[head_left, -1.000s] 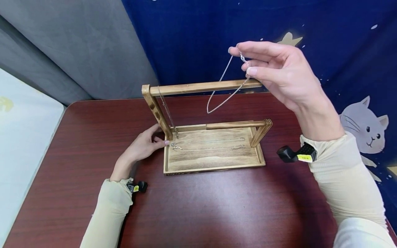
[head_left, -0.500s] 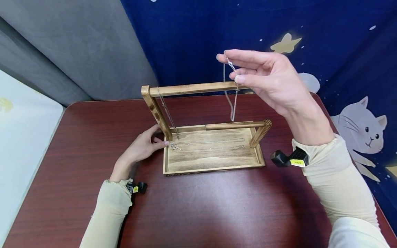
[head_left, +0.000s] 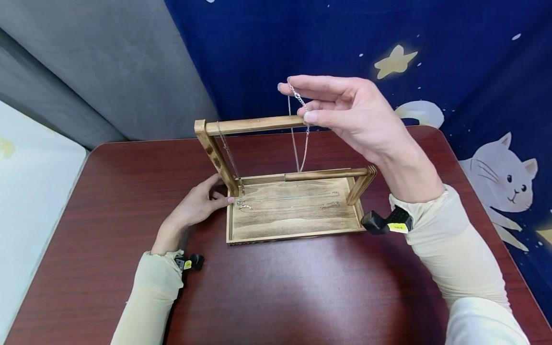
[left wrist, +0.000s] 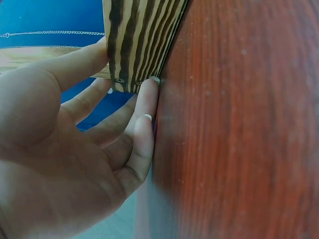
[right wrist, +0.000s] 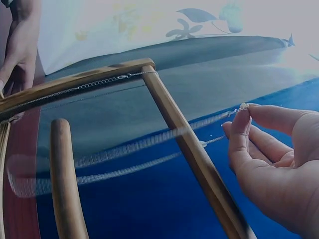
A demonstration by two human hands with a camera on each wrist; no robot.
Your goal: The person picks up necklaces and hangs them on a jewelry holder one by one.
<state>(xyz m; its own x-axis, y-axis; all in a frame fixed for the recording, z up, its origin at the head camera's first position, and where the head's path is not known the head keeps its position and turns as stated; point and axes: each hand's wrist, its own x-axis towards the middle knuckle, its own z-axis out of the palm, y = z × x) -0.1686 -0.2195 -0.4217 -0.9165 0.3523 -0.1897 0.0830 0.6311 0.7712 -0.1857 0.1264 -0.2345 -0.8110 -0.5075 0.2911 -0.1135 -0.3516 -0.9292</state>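
My right hand [head_left: 351, 112] is raised at the upper bar of a wooden jewelry stand [head_left: 254, 125], pinching a silver chain necklace [head_left: 298, 97] near its clasp between thumb and fingers. The necklace hangs as a loop; in the head view one strand appears to pass behind the bar and the other in front. Its lower part is motion-blurred in the right wrist view. My left hand [head_left: 199, 203] grips the stand's left end low down, thumb on the tray edge and fingers around the striped wooden end [left wrist: 142, 45]. Another necklace [head_left: 228, 152] hangs from the bar's left end.
Two thin chains [head_left: 245, 207] lie lengthwise in the stand's shallow tray [head_left: 297, 225]. A lower wooden bar [head_left: 327, 175] runs across the tray's back. The stand rests on a dark red table [head_left: 276, 287], with grey and blue curtains [head_left: 258, 48] behind.
My right hand has moved left and slightly down with the necklace, bringing the loop to the upper bar and narrowing it. The left hand keeps its hold on the stand.
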